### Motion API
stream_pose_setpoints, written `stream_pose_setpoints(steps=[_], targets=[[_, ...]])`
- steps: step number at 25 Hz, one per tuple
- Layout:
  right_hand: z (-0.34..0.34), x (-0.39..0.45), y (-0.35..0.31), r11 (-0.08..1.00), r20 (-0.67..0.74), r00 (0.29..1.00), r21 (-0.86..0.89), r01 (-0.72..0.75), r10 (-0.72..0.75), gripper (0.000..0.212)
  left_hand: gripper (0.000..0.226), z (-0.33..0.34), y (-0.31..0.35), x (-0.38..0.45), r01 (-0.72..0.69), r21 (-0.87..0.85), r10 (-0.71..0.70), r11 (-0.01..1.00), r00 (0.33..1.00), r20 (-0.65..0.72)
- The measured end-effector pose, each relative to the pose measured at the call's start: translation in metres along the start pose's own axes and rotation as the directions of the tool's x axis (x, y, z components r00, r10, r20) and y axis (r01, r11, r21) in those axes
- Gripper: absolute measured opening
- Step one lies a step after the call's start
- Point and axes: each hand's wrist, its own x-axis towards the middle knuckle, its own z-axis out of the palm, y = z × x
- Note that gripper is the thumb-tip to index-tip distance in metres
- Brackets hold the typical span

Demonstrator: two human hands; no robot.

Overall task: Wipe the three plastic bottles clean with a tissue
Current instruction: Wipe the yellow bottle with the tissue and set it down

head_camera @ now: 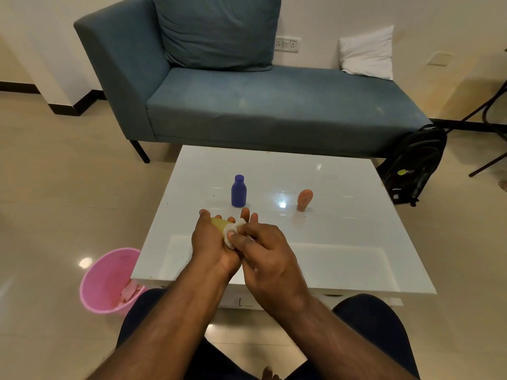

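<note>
Over the table's [356, 256] near edge my left hand [210, 242] wraps the yellow bottle [219, 224] to steady it while my right hand [263, 242] pinches the tissue [233, 231] against it, blue bottle [238, 191] just beyond, orange bottle [304, 200] farther right, probably waiting their turn.

Table [343, 259] set centrally, sofa [247, 105] behind at 12 o'clock. Two bottles stood upright on table: one [238, 191] at 11 o'clock of hands, other [304, 200] at 1 o'clock, well apart. Third bottle [219, 224] held over table's near half, tissue [233, 232] pressed against it. Bin [107, 281] placed on floor at 8 o'clock of table. Backpack [414, 165] leaned at sofa's right end, 2 o'clock.
</note>
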Motion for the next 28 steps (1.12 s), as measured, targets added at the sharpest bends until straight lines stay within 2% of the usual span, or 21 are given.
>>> stream_pose_setpoints(steps=[2,6,10,14,18,19,22,23,26,28], targets=[[0.001,-0.003,0.010,0.997,-0.005,0.999,-0.053,0.054,-0.054,0.028,0.055,0.000,0.003,-0.002,0.032,-0.043,-0.032,0.999,0.999,0.004],[-0.002,0.002,0.011,0.998,-0.072,0.997,-0.037,-0.042,0.039,0.027,0.050,0.000,0.005,-0.006,0.004,-0.032,-0.003,0.999,1.000,0.023],[0.005,0.001,0.002,0.998,-0.027,0.998,-0.030,0.054,-0.055,0.026,0.036,0.006,0.005,-0.007,0.021,-0.107,-0.016,0.994,0.999,0.044],[-0.001,0.006,0.012,0.999,-0.092,0.996,-0.048,-0.012,0.008,0.023,0.042,0.002,0.005,-0.006,0.011,-0.076,-0.007,0.997,0.998,0.060],[0.001,0.006,0.000,0.984,-0.020,0.985,-0.062,0.169,-0.170,0.021,0.032,0.003,0.005,-0.002,0.050,-0.094,-0.042,0.994,0.995,0.087],[-0.001,0.010,0.004,0.992,-0.037,0.992,-0.029,0.123,-0.124,0.021,0.032,0.002,0.005,-0.001,0.032,-0.090,-0.023,0.995,0.995,0.096],[-0.006,0.017,0.012,0.973,-0.092,0.980,0.171,-0.157,0.175,0.019,0.032,-0.001,0.007,0.002,0.001,-0.049,0.005,0.999,0.991,0.131],[-0.007,0.015,0.009,0.953,-0.085,0.973,0.233,-0.191,0.216,0.019,0.031,-0.003,0.008,0.004,0.015,-0.040,-0.010,0.999,0.990,0.139],[-0.005,0.004,-0.008,0.929,-0.070,0.973,0.318,-0.187,0.220,0.024,0.029,-0.005,0.010,0.007,0.105,-0.008,-0.103,0.994,0.986,0.135],[-0.005,0.001,-0.010,0.908,-0.071,0.966,0.365,-0.205,0.247,0.026,0.028,-0.008,0.008,0.010,0.094,0.066,-0.103,0.993,0.985,0.137]])
